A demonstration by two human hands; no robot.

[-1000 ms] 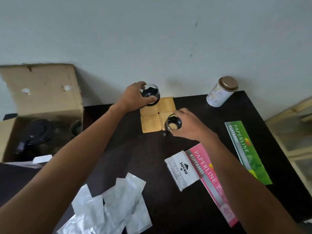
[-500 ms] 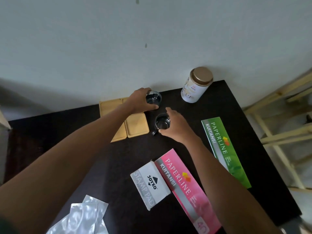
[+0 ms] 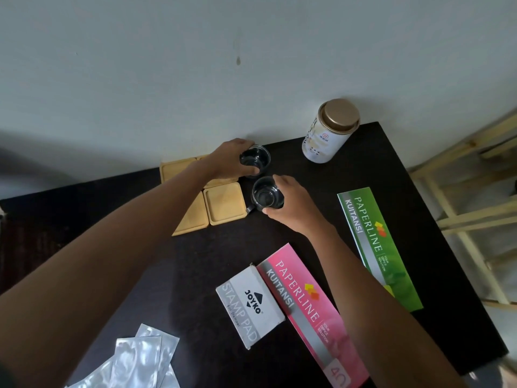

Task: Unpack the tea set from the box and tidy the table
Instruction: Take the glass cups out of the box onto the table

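My left hand (image 3: pixel 228 161) grips a small glass tea cup (image 3: pixel 256 161) near the table's back edge, just right of the wooden coasters (image 3: pixel 223 207). My right hand (image 3: pixel 293 205) grips a second glass cup (image 3: pixel 264 196) with a dark handle, right beside the front right coaster. Both cups are off the coasters, over the dark table (image 3: pixel 195 261). The coasters, several square tan ones, lie packed together, partly hidden under my left forearm. The cardboard box is out of view.
A white tin with a gold lid (image 3: pixel 328 133) stands at the back. A green receipt book (image 3: pixel 377 245), a pink receipt book (image 3: pixel 310 312) and a grey stamp pad box (image 3: pixel 249 303) lie on the table. Silver foil wrappers (image 3: pixel 140 359) lie at the front left. A wooden frame (image 3: pixel 461 208) stands to the right.
Both hands carried their cups from over the coasters to the right of them. The view swung right, so the cardboard box left the frame.
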